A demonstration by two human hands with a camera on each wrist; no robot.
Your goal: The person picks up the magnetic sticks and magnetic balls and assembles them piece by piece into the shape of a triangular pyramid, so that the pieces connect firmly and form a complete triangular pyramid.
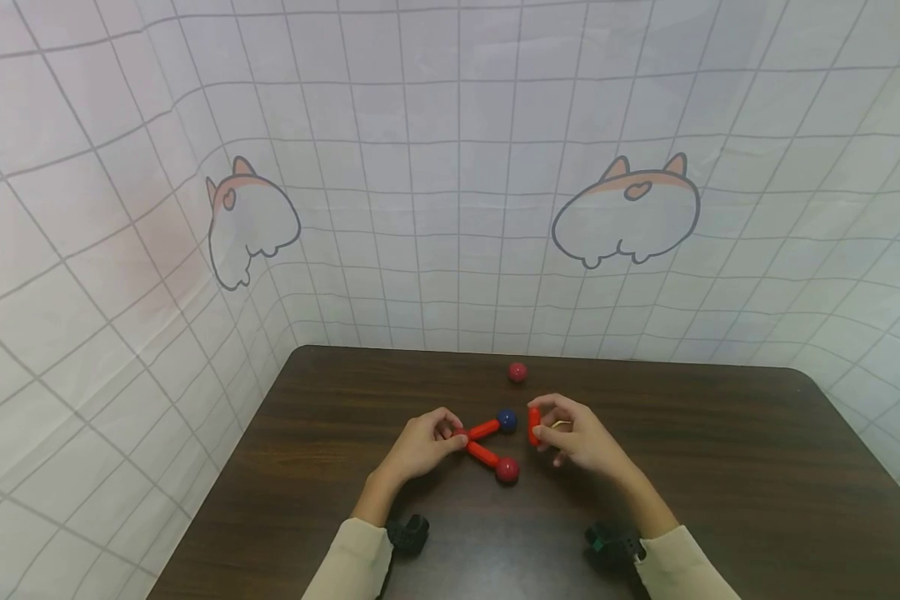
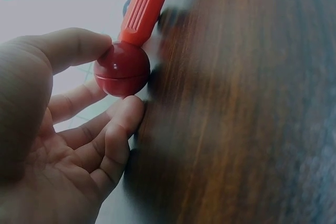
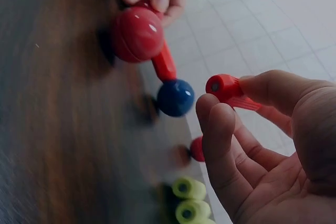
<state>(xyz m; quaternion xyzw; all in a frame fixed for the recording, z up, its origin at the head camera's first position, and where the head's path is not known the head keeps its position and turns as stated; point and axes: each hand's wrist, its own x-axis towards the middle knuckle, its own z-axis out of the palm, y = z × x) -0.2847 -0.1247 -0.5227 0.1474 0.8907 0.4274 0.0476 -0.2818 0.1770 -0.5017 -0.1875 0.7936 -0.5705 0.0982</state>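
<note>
My left hand (image 1: 418,446) pinches a glossy red ball (image 2: 122,69) between thumb and fingers. From that ball two red rods (image 1: 484,454) spread in a V. One ends in a dark blue ball (image 1: 507,419), the other in a red ball (image 1: 507,471). To their right, my right hand (image 1: 581,440) pinches a loose red rod (image 1: 534,426) by its sides, apart from the blue ball. A round grey spot shows on that rod's end in the right wrist view. Part of the left hand's ball is hidden by fingers in the head view.
Another red ball (image 1: 517,372) lies near the table's back edge. Several yellow-green rods (image 3: 189,188) lie on the dark wooden table (image 1: 720,467), low in the right wrist view. A white gridded curtain (image 1: 435,208) hangs behind the table. Both wrists wear black devices (image 1: 408,533).
</note>
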